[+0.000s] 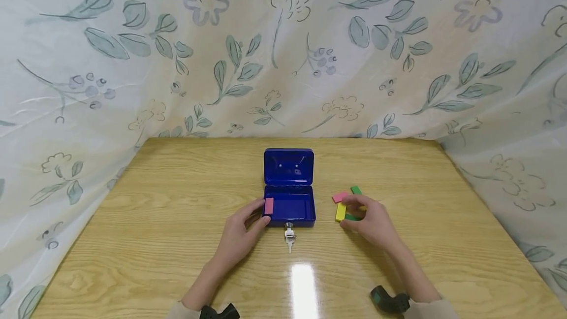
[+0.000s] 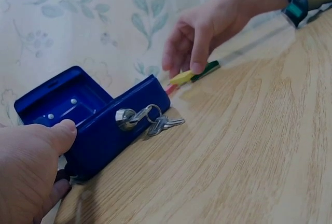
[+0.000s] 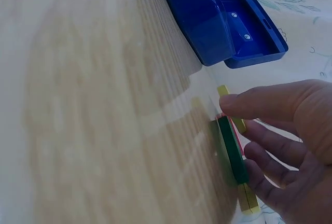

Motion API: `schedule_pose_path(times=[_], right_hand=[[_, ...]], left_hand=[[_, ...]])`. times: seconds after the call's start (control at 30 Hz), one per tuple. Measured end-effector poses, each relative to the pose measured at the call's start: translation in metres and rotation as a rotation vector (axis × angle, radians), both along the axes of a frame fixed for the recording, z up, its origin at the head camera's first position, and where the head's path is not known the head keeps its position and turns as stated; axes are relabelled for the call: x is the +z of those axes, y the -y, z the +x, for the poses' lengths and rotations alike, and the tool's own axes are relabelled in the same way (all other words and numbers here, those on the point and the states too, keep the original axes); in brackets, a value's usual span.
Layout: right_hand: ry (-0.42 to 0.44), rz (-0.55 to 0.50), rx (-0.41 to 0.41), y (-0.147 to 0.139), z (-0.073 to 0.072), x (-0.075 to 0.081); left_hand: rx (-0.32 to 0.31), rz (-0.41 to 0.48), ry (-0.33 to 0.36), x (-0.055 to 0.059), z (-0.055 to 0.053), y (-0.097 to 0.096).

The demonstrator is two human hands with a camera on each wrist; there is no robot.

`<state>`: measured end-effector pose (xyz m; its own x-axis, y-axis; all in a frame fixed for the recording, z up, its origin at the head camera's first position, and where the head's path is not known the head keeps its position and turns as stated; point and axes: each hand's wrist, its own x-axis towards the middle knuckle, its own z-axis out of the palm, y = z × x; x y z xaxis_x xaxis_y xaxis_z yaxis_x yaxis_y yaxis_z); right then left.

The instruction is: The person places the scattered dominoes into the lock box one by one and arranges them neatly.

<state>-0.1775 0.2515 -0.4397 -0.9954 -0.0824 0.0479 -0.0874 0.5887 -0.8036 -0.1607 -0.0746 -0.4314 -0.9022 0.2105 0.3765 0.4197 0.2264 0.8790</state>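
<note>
On the table (image 1: 177,260) sits an open blue box (image 1: 291,207), gripped at eight o'clock by the left hand (image 1: 240,231), while at three o'clock the right hand (image 1: 373,221) pinches a yellow block (image 1: 340,212) beside a pink block (image 1: 338,197) and green blocks (image 1: 356,190). A second pink block (image 1: 269,206) is inside the box at nine o'clock, and keys (image 1: 290,241) show at its lock (image 2: 123,119) at six.

Just right of the frame's centre, a narrow lane of counter (image 1: 324,240) separates the blue cash box (image 1: 312,208) from the coloured blocks (image 1: 340,213) and right grip (image 1: 372,221). Obstacles: raised lid (image 1: 288,174) behind, left grip (image 1: 241,233) at left, hanging keys (image 1: 290,240) in front.
</note>
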Motion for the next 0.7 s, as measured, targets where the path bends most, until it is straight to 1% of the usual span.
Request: schedule_pose_path(times=[0.17, 0.27, 0.47, 0.63, 0.7], right_hand=[[-0.067, 0.042, -0.007, -0.0019, 0.0017, 0.0003], [-0.101, 0.047, -0.015, -0.0045, 0.0025, -0.0003], [-0.127, 0.023, -0.017, -0.0086, 0.0016, 0.0002], [-0.136, 0.002, 0.01, -0.0089, 0.0009, 0.0002], [-0.136, -0.008, 0.017, -0.009, 0.001, -0.0001]], left_hand=[[-0.014, 0.015, -0.017, 0.0006, 0.0001, 0.0011], [-0.026, 0.019, -0.019, 0.0001, -0.0002, 0.0009], [-0.008, 0.006, -0.015, -0.0014, -0.0012, 0.0007], [-0.003, -0.002, -0.019, -0.0025, -0.0017, 0.0002], [-0.002, 0.0, -0.021, -0.0079, -0.004, 0.0003]])
